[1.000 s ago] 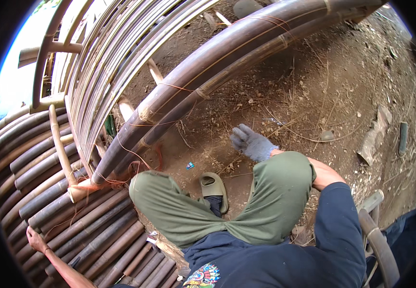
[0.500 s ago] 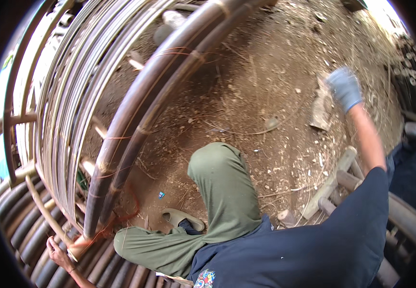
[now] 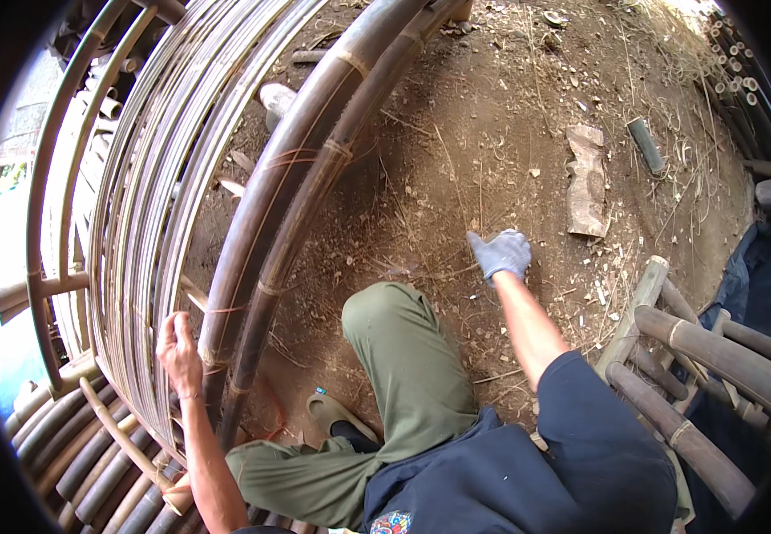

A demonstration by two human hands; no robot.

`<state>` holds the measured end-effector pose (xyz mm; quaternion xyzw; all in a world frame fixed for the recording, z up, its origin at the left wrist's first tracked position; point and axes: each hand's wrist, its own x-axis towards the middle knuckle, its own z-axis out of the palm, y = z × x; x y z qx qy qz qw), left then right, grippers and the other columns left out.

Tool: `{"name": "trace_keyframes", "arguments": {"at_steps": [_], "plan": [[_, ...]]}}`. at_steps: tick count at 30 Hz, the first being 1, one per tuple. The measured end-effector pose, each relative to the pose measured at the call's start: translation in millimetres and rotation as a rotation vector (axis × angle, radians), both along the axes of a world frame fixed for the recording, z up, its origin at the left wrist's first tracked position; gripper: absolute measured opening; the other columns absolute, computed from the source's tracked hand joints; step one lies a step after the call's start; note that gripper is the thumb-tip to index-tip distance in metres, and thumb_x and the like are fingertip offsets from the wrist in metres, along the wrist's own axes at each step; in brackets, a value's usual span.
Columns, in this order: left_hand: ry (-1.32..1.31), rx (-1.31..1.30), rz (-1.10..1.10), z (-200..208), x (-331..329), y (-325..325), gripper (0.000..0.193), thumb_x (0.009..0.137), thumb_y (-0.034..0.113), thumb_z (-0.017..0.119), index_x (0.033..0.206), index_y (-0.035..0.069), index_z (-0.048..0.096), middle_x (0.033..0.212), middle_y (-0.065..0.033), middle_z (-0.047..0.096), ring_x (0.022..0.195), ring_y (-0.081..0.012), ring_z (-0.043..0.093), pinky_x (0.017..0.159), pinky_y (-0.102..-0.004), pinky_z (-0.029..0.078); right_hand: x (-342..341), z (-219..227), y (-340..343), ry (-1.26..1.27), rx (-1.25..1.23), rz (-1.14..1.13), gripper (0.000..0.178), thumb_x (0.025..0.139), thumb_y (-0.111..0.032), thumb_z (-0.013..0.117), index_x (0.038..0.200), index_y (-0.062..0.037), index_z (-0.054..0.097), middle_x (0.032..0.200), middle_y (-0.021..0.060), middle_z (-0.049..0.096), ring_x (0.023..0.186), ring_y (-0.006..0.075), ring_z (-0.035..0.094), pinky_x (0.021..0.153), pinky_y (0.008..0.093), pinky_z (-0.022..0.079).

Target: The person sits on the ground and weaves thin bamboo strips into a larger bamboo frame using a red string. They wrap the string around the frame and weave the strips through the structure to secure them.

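Bamboo frame [image 3: 44, 222]: stands at the person's left and ahead, slats [image 3: 149, 196] running alongside two thick poles [image 3: 314, 111].
Done: slats and poles look set in place, with orange ties [image 3: 225, 310] around the poles.
Left: cannot be told from this view.
Left hand [image 3: 179, 360]: bare, fingers partly curled before the slats; grip or contact unclear.
Right hand [image 3: 503, 254]: grey-gloved, loosely open, thumb apart, above the dirt floor [image 3: 483, 80]; nothing visible in it.

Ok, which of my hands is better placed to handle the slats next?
Probably your left hand: it's up beside the slats, though contact is unclear. Your gloved right hand is out over the dirt, farther away.
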<state>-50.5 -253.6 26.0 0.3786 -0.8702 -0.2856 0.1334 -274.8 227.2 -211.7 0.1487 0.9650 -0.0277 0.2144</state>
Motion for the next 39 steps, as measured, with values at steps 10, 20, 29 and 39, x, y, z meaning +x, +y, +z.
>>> {"name": "trace_keyframes", "arguments": {"at_steps": [10, 20, 29, 39], "plan": [[0.095, -0.066, -0.069, -54, -92, 14, 0.024, 0.099, 0.023, 0.057, 0.096, 0.003, 0.07, 0.083, -0.0076, 0.069, 0.077, -0.0169, 0.063, 0.075, -0.0319, 0.05, 0, -16, -63, 0.073, -0.023, -0.224, 0.051, 0.083, -0.045, 0.065, 0.118, -0.0076, 0.063, 0.119, 0.0172, 0.056, 0.112, 0.0368, 0.056, 0.092, 0.0472, 0.048], [0.228, -0.061, -0.173, -52, -85, 24, 0.018, 0.098, 0.016, 0.059, 0.096, 0.001, 0.069, 0.086, -0.0109, 0.07, 0.077, -0.02, 0.065, 0.073, -0.0329, 0.051, -20, -45, -75, 0.061, 0.031, -0.23, 0.039, 0.088, -0.035, 0.059, 0.115, -0.0087, 0.069, 0.121, 0.0179, 0.063, 0.113, 0.0386, 0.061, 0.09, 0.0469, 0.052], [0.46, 0.046, -0.166, -45, -81, 26, 0.013, 0.098, 0.01, 0.058, 0.097, -0.001, 0.067, 0.083, -0.0086, 0.064, 0.073, -0.018, 0.062, 0.068, -0.031, 0.05, -112, 50, -34, 0.194, -0.863, -0.108, 0.028, 0.096, -0.028, 0.057, 0.1, -0.0011, 0.062, 0.084, 0.017, 0.068, 0.058, 0.0288, 0.062, 0.057, 0.0431, 0.053], [0.469, -0.006, -0.042, -41, -78, 28, 0.012, 0.098, 0.008, 0.057, 0.096, 0.0, 0.066, 0.077, -0.005, 0.057, 0.068, -0.0137, 0.053, 0.065, -0.029, 0.045, -202, 299, 0, 0.742, -0.225, 1.084, 0.024, 0.091, -0.009, 0.061, 0.115, -0.0068, 0.061, 0.106, 0.0165, 0.068, 0.093, 0.0358, 0.067, 0.08, 0.0433, 0.055]]}}
